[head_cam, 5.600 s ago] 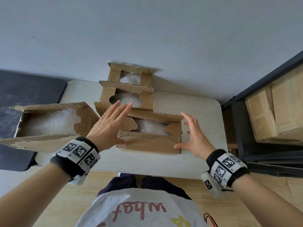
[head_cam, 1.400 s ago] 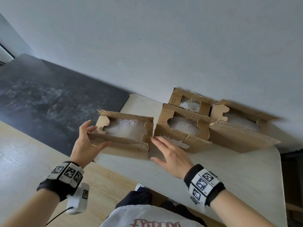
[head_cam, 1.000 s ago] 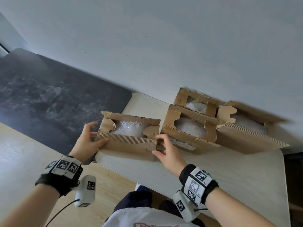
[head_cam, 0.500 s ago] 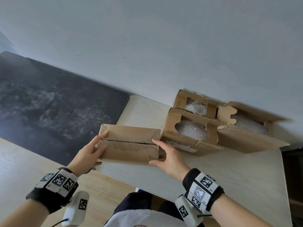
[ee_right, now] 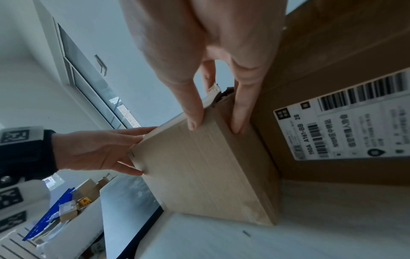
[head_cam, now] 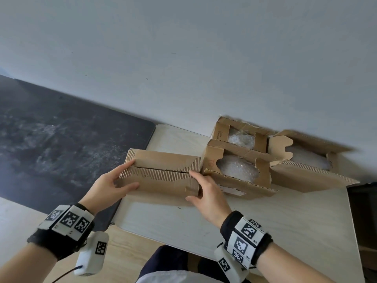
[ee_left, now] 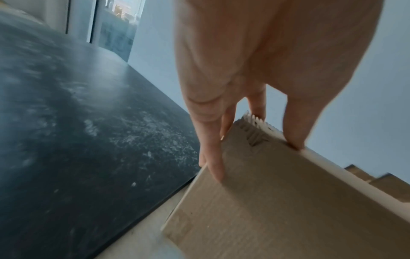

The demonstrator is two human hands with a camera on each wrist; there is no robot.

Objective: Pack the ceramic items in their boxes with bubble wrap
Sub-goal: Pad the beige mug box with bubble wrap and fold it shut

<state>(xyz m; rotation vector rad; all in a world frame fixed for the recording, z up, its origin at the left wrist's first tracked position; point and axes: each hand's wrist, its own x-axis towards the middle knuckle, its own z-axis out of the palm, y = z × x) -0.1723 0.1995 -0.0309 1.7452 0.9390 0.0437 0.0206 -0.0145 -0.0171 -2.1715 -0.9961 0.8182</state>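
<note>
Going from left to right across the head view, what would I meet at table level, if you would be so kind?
dark mat → left hand → closed box → right hand → open box with bubble wrap → large open box

You're at a pale wood-grain table (head_cam: 255, 225) pushed against the wall, dark surface off its left edge. Four cardboard boxes sit right on it. The closed box (head_cam: 163, 176) lies at the near left corner, flaps folded shut. Just beside it on the right, an open box (head_cam: 234, 181) shows bubble wrap; a smaller open box (head_cam: 221, 134) stands behind that one. The big open box (head_cam: 306, 177) sits far right.
</note>
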